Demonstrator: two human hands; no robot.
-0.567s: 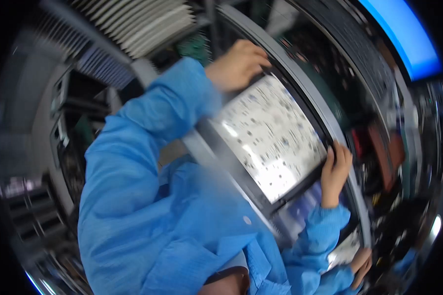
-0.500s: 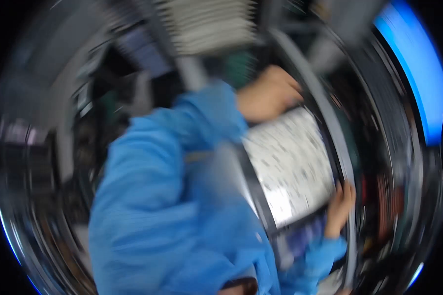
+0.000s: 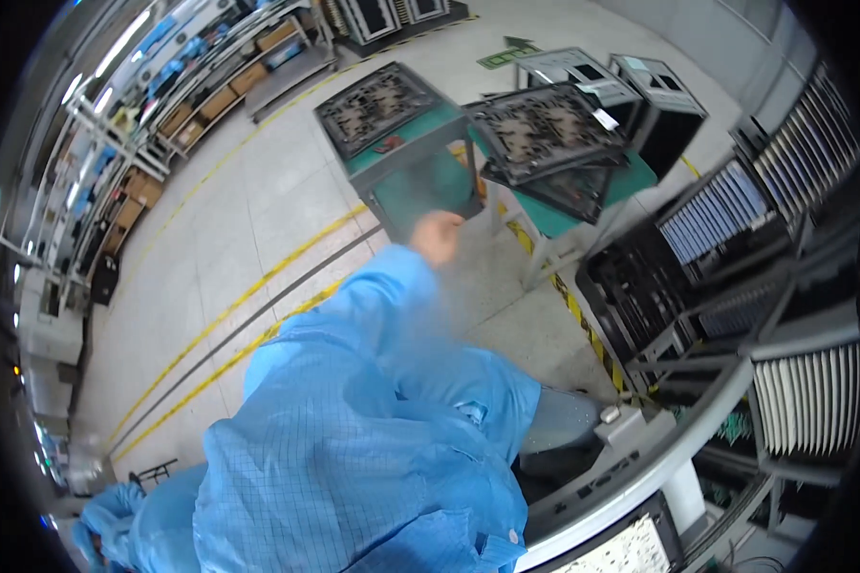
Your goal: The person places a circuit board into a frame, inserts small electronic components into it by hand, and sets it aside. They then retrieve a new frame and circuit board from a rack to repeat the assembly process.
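We see one hand (image 3: 437,236) extended at the end of a blue-sleeved arm (image 3: 373,306), raised away from the body toward the green-topped table (image 3: 420,186). The hand is blurred, so we cannot tell whether its fingers are spread or closed, nor whether it holds anything; we also cannot tell with certainty whether it is the left or the right hand. It sits just in front of the near side of the green-topped table and appears not to touch it. The other hand is not in view.

On the green-topped table lies a dark perforated tray (image 3: 377,103), flat on the surface. To the right of this table, a second green table (image 3: 583,210) carries a stack of similar dark trays (image 3: 545,129), the upper one tilted and overhanging the lower ones. Beyond that stack stand grey cabinets (image 3: 640,81).

To the right of the green-topped table and nearer to us, a black rack (image 3: 640,286) holds upright boards, with slotted magazines of light panels (image 3: 812,392) beside it. Yellow floor lines (image 3: 248,296) run to the left of the green-topped table. Far to its left, shelving (image 3: 115,143) lines the wall. The blue smock (image 3: 354,458) fills the lower centre.
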